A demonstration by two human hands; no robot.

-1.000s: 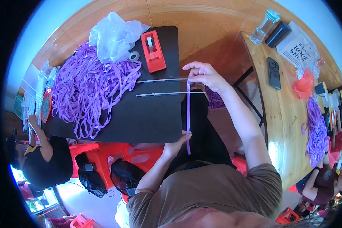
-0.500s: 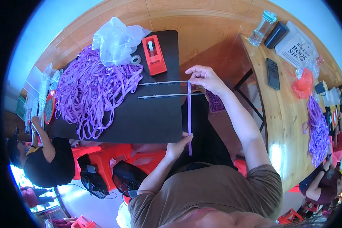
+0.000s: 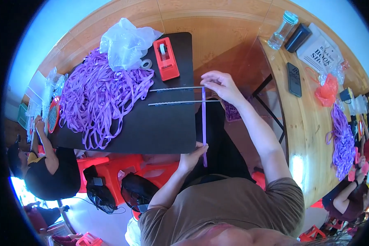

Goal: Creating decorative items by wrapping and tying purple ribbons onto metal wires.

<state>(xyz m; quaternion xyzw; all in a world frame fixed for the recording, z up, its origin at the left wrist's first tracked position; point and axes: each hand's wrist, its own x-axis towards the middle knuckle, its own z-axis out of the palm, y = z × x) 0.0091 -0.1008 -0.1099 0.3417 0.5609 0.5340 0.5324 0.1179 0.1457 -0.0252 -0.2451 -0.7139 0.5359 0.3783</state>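
A narrow purple ribbon [image 3: 204,123] runs straight down from two thin metal rods. My left hand [image 3: 192,158] pinches its lower part between thumb and fingers, beside the black table's [image 3: 168,131] corner. The far rod [image 3: 176,88] and the near rod [image 3: 172,102] lie side by side and stick out past the table's right edge. My right hand [image 3: 223,86] is at the far rod's tip, its fingers apart and the thumb close to the ribbon's upper end. Whether the thumb touches the ribbon is hard to see.
A big heap of purple ribbon [image 3: 98,98] covers the table's left part, with a clear plastic bag [image 3: 125,45] on it. Beside it stand a red tape dispenser [image 3: 166,61] and a tape roll [image 3: 146,64]. A wooden table [image 3: 311,135] stands right; a person [image 3: 53,172] sits left.
My right hand has lifted slightly off the far rod's tip, its thumb moving away from the ribbon's upper end. My left hand keeps its pinch. The person at left has shifted a little.
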